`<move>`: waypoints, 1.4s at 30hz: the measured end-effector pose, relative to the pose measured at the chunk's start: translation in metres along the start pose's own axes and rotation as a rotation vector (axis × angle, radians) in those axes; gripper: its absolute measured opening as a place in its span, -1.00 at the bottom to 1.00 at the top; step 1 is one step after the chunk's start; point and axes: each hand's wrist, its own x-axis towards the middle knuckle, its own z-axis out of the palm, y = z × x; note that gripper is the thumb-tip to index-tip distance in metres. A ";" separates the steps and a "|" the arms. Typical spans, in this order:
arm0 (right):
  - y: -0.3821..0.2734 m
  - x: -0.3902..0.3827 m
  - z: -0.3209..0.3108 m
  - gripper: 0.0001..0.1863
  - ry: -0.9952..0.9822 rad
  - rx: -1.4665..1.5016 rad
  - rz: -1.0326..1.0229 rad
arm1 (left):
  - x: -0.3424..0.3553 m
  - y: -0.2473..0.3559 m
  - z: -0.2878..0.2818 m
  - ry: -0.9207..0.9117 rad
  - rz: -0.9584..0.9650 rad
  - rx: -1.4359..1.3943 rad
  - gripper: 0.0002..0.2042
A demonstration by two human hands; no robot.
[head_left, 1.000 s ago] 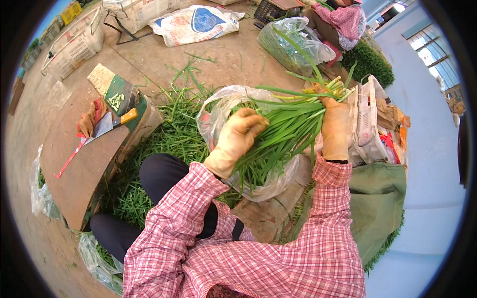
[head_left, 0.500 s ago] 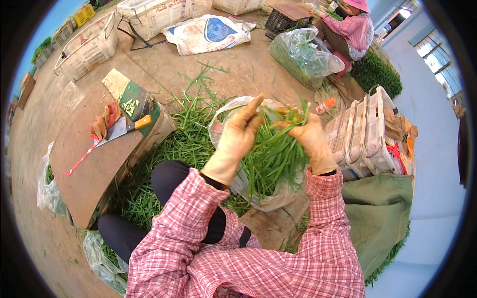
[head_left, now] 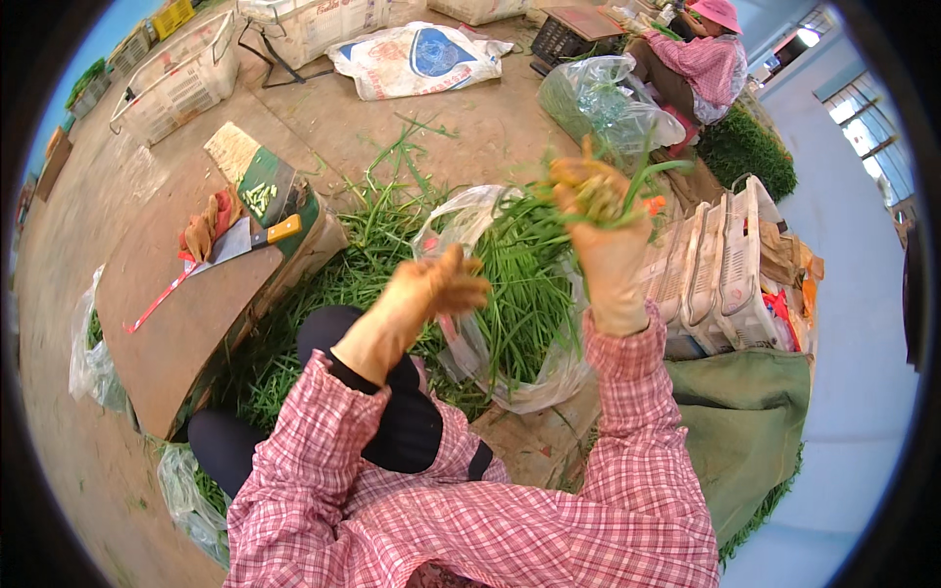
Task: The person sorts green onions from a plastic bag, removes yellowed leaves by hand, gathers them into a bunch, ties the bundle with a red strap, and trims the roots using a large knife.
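Note:
Both my hands wear yellowed rubber gloves. My right hand (head_left: pixel 613 260) is raised on the right and closed round a bunch of chives (head_left: pixel 545 194), long thin green leaves whose stem ends show by the fingers. Lower and to the left, my left hand (head_left: pixel 407 304) is empty, its slightly blurred fingers stretched to the right and apart from the bunch. Between and beyond the hands lies a clear plastic bag (head_left: pixel 463 218), opened out, with a thick heap of chives (head_left: pixel 520 304) in it. More loose chives (head_left: pixel 377 260) cover the ground left of the bag.
At left, a low board (head_left: pixel 186 333) bears a knife (head_left: pixel 279 232), a brown-red cloth (head_left: pixel 208 227) and cut pieces. Stacked pale crates (head_left: pixel 701 260) and a green cloth (head_left: pixel 740 402) stand at right. A white sack (head_left: pixel 421 64) lies ahead; another person (head_left: pixel 691 59) sits far right.
My right hand has lifted the bunch up and away from the bag. My left hand has let go of the leaves and dropped down to the left.

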 end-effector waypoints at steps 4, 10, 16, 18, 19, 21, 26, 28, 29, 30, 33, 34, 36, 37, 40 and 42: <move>-0.036 -0.029 0.000 -0.69 -0.432 -0.251 -0.583 | -0.005 -0.036 0.033 -0.508 -0.163 -0.628 0.07; -0.050 -0.099 0.006 -0.68 -0.719 -0.173 -0.672 | -0.019 -0.032 0.058 -0.557 -0.139 -1.174 -0.38; -0.043 -0.120 0.013 -0.64 -0.778 -0.173 -0.755 | -0.014 -0.043 0.042 -0.541 -0.375 -1.127 -0.54; -0.059 -0.114 0.009 -0.60 -0.899 -0.319 -0.667 | -0.021 -0.024 0.044 -0.531 -0.412 -1.053 -0.61; -0.071 -0.110 0.008 -0.58 -0.958 -0.386 -0.623 | -0.025 -0.012 0.049 -0.420 -0.287 -0.918 -0.61; -0.078 -0.103 -0.011 -0.45 -0.964 -0.363 -0.487 | -0.026 0.004 0.057 -0.197 -0.037 -0.644 -0.60; -0.018 -0.105 -0.039 -0.39 -0.477 -0.021 0.151 | -0.024 0.019 0.036 -0.058 0.198 -0.432 -0.52; -0.002 -0.097 -0.023 -0.26 -0.392 0.196 0.419 | -0.021 0.022 0.040 -0.058 0.442 -0.170 -0.46; 0.005 -0.088 -0.016 -0.20 -0.400 0.370 0.493 | -0.013 0.017 0.042 0.007 0.524 0.062 -0.44; 0.003 -0.074 -0.005 -0.18 -0.392 0.374 0.433 | -0.009 0.018 0.048 0.062 0.718 0.211 -0.43; -0.041 -0.033 0.048 -0.25 -0.301 0.564 0.282 | -0.035 0.059 0.053 0.257 0.902 0.611 -0.30; -0.057 -0.022 0.071 -0.29 -0.343 0.616 0.274 | -0.042 0.070 0.042 0.264 0.975 0.559 -0.28; -0.083 -0.006 0.111 -0.36 -0.392 0.693 0.257 | -0.066 0.104 0.015 0.454 1.201 1.030 -0.32; -0.087 0.002 0.129 -0.45 -0.397 0.723 0.268 | -0.088 0.122 0.007 0.430 1.067 1.061 -0.37; -0.124 0.012 0.192 -0.54 -0.576 0.803 0.147 | -0.156 0.154 -0.027 0.393 0.944 0.854 -0.21; -0.134 0.020 0.232 -0.52 -0.631 0.787 0.101 | -0.186 0.166 -0.050 0.360 0.969 0.635 -0.19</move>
